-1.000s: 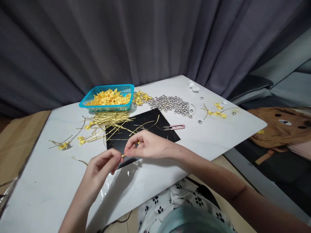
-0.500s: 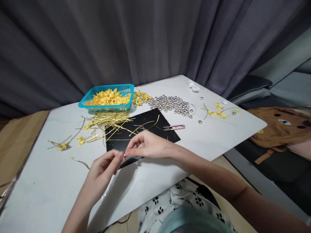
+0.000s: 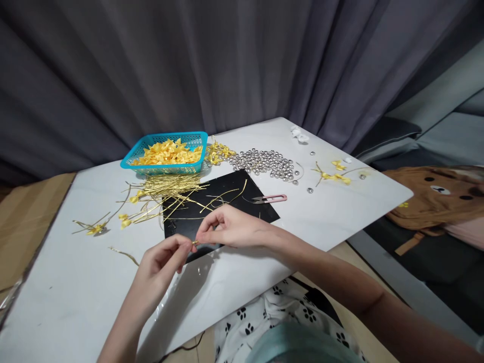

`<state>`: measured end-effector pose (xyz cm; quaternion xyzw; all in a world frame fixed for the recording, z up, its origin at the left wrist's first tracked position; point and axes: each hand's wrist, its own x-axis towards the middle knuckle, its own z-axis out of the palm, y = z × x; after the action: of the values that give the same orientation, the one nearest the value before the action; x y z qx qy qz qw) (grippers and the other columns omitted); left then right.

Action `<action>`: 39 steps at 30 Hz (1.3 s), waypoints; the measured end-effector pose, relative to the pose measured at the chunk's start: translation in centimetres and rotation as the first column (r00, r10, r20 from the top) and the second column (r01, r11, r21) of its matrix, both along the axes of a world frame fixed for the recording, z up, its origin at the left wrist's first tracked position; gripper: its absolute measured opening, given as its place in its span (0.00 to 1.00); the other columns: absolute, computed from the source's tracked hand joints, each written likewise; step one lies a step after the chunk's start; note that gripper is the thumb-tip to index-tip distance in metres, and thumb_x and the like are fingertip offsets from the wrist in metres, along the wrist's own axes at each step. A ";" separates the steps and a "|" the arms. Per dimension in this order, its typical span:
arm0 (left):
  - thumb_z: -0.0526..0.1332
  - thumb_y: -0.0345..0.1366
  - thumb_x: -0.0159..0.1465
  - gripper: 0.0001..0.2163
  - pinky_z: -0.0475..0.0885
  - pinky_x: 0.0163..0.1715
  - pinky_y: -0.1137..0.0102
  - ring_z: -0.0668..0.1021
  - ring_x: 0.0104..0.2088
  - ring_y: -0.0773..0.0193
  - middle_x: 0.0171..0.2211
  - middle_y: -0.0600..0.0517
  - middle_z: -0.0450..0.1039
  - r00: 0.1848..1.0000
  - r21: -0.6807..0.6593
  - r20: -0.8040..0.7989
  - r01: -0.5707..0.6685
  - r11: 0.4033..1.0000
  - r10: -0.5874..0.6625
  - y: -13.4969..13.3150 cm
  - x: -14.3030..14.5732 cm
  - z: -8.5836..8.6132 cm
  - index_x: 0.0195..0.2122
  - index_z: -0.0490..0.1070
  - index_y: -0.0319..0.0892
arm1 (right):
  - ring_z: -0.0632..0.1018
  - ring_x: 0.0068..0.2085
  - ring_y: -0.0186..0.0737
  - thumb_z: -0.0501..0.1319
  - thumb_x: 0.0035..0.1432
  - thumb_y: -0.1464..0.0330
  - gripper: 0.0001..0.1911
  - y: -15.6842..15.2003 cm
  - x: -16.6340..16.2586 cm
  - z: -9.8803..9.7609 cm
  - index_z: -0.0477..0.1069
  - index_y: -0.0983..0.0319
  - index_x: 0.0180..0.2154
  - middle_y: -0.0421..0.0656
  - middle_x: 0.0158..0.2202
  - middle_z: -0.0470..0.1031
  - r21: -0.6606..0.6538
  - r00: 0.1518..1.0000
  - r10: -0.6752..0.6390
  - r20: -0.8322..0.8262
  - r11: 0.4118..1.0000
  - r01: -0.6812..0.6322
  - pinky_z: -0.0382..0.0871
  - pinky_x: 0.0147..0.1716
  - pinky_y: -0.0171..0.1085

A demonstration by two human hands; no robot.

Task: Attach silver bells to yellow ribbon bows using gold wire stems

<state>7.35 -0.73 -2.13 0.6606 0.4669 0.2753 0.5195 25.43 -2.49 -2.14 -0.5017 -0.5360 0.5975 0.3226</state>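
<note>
My left hand (image 3: 161, 262) and my right hand (image 3: 234, 228) meet over the front edge of a black board (image 3: 223, 189). Thumb and fingertips of each are pinched on a short gold twist tie (image 3: 195, 243), of which only a bit shows between them. Beyond my hands, a heap of gold twist ties (image 3: 172, 185) lies partly on the board, with a few loose ones nearer. Thread snips with pink handles (image 3: 274, 198) rest at the board's right side.
A turquoise basket (image 3: 126, 162) holds yellow ribbon bows (image 3: 168, 152). Silvery bead-like pieces (image 3: 264, 162) lie in a spread pile on the white table (image 3: 91, 282). Yellow bows with ties (image 3: 335, 177) are at right, another (image 3: 96, 229) at left. A brown backpack (image 3: 419, 201) stands beyond the table.
Slightly more of the gold tie shows between my fingertips, which have drawn a little apart. The whole view has shifted slightly; the things on the table stay put.
</note>
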 end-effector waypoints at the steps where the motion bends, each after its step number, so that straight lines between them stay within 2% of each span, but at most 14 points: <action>1: 0.62 0.46 0.55 0.13 0.59 0.22 0.71 0.62 0.21 0.65 0.18 0.55 0.62 1.000 0.000 0.002 -0.001 1.000 0.001 0.0 0.0 -0.1 0.20 0.72 0.44 | 0.60 0.19 0.23 0.63 0.51 0.69 0.06 0.0 0.0 0.0 0.74 0.66 0.29 0.35 0.21 0.67 0.008 1.000 -0.001 0.004 1.000 0.001 0.51 0.18 0.28; 11: 0.61 0.47 0.56 0.14 0.59 0.22 0.71 0.62 0.21 0.65 0.18 0.56 0.60 1.000 0.056 0.003 0.011 0.998 -0.011 0.0 0.0 -0.5 0.20 0.70 0.44 | 0.64 0.22 0.25 0.65 0.50 0.70 0.05 0.0 -0.3 -0.7 0.74 0.67 0.29 0.37 0.23 0.69 0.053 1.000 -0.025 -0.011 0.998 0.025 0.53 0.20 0.27; 17: 0.61 0.47 0.56 0.14 0.60 0.20 0.72 0.63 0.20 0.66 0.17 0.56 0.61 0.998 0.061 -0.021 0.056 0.997 -0.055 0.3 -0.2 -0.7 0.19 0.70 0.43 | 0.58 0.19 0.23 0.63 0.52 0.72 0.04 -0.1 -0.6 -0.2 0.72 0.67 0.28 0.32 0.17 0.61 0.007 0.999 0.017 0.041 1.000 -0.018 0.50 0.19 0.28; 19: 0.62 0.47 0.55 0.13 0.61 0.19 0.72 0.64 0.18 0.67 0.16 0.56 0.62 0.997 0.041 -0.025 0.080 0.996 -0.080 0.4 -0.2 -1.0 0.20 0.71 0.43 | 0.57 0.20 0.24 0.62 0.53 0.73 0.04 -0.1 -0.5 0.0 0.70 0.67 0.27 0.32 0.17 0.58 0.041 0.998 0.028 0.053 0.999 -0.031 0.50 0.20 0.28; 21: 0.63 0.45 0.54 0.11 0.63 0.19 0.71 0.67 0.18 0.65 0.15 0.56 0.64 0.999 0.000 0.011 0.031 1.000 -0.031 0.5 -0.1 -1.3 0.26 0.75 0.43 | 0.57 0.21 0.25 0.61 0.54 0.74 0.04 0.0 0.1 0.2 0.68 0.66 0.27 0.32 0.18 0.57 0.108 0.999 0.008 0.053 0.994 -0.013 0.51 0.21 0.29; 22: 0.64 0.45 0.54 0.11 0.65 0.20 0.71 0.70 0.19 0.64 0.18 0.55 0.68 0.999 -0.016 0.038 -0.023 1.000 0.023 0.4 -0.1 -1.4 0.31 0.76 0.43 | 0.58 0.22 0.25 0.61 0.54 0.74 0.04 0.0 0.6 0.5 0.67 0.66 0.28 0.32 0.20 0.58 0.157 0.999 -0.010 0.047 0.988 0.002 0.52 0.22 0.29; 24: 0.64 0.44 0.54 0.15 0.68 0.23 0.70 0.75 0.25 0.62 0.31 0.49 0.77 0.987 -0.023 0.080 -0.136 0.990 0.137 0.5 0.1 -1.6 0.40 0.74 0.43 | 0.61 0.25 0.27 0.60 0.56 0.73 0.04 0.1 2.1 1.1 0.67 0.66 0.29 0.35 0.24 0.62 0.273 0.999 -0.034 0.037 0.962 0.022 0.55 0.25 0.30; 26: 0.64 0.46 0.54 0.17 0.70 0.25 0.69 0.78 0.30 0.60 0.44 0.45 0.76 0.988 0.006 0.055 -0.142 0.990 0.141 0.7 0.3 -2.0 0.42 0.73 0.42 | 0.66 0.31 0.29 0.60 0.57 0.72 0.04 0.2 3.9 1.8 0.68 0.66 0.29 0.40 0.32 0.67 0.395 0.998 -0.026 0.060 0.919 0.000 0.60 0.32 0.32; 27: 0.63 0.47 0.54 0.18 0.71 0.26 0.69 0.79 0.30 0.60 0.45 0.44 0.75 0.994 0.033 0.012 -0.112 0.993 0.111 0.9 0.4 -2.4 0.41 0.72 0.42 | 0.67 0.33 0.30 0.60 0.57 0.71 0.05 0.1 4.8 2.1 0.68 0.66 0.29 0.41 0.34 0.67 0.411 0.993 -0.027 0.116 0.911 -0.023 0.60 0.32 0.32; 29: 0.60 0.49 0.56 0.17 0.70 0.26 0.68 0.78 0.28 0.60 0.38 0.44 0.77 0.991 0.089 -0.133 0.005 0.996 0.007 1.5 1.0 -3.2 0.38 0.72 0.40 | 0.65 0.29 0.29 0.61 0.56 0.70 0.05 0.0 6.2 2.2 0.69 0.66 0.29 0.40 0.31 0.67 0.356 0.971 -0.021 0.239 0.932 -0.068 0.57 0.29 0.32; 31: 0.61 0.46 0.55 0.16 0.68 0.25 0.68 0.75 0.25 0.61 0.34 0.45 0.77 0.983 0.119 -0.184 0.038 0.992 -0.016 2.3 1.9 -4.2 0.38 0.73 0.39 | 0.60 0.25 0.28 0.61 0.56 0.70 0.05 0.1 7.0 1.7 0.69 0.66 0.29 0.36 0.24 0.64 0.243 0.944 0.007 0.331 0.966 -0.092 0.54 0.25 0.32; 33: 0.61 0.44 0.55 0.16 0.66 0.26 0.67 0.72 0.24 0.63 0.33 0.48 0.76 0.976 0.173 -0.218 0.047 0.984 -0.008 3.3 3.1 -5.2 0.40 0.73 0.40 | 0.58 0.22 0.27 0.61 0.56 0.70 0.06 0.3 7.0 0.5 0.70 0.66 0.29 0.34 0.20 0.61 0.163 0.937 0.025 0.349 0.983 -0.087 0.52 0.23 0.31; 35: 0.61 0.43 0.55 0.15 0.64 0.29 0.67 0.69 0.24 0.62 0.30 0.50 0.73 0.971 0.229 -0.238 0.046 0.972 0.011 4.2 4.3 -6.0 0.40 0.74 0.40 | 0.57 0.22 0.26 0.61 0.55 0.70 0.06 0.7 6.5 -1.2 0.70 0.67 0.29 0.33 0.19 0.60 0.155 0.947 0.005 0.323 0.986 -0.058 0.51 0.23 0.31; 39: 0.62 0.43 0.53 0.10 0.61 0.28 0.68 0.69 0.26 0.62 0.28 0.52 0.72 0.970 0.248 -0.244 0.078 0.966 -0.016 5.4 5.5 -7.2 0.31 0.76 0.44 | 0.58 0.21 0.26 0.60 0.57 0.69 0.08 1.7 5.1 -4.9 0.71 0.68 0.29 0.33 0.20 0.60 0.199 0.948 -0.074 0.308 0.980 0.012 0.53 0.23 0.29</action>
<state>12.85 4.63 -9.36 0.7614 0.4709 0.2389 0.3762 30.50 -0.79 -7.07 -0.5679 -0.6251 0.4478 0.2935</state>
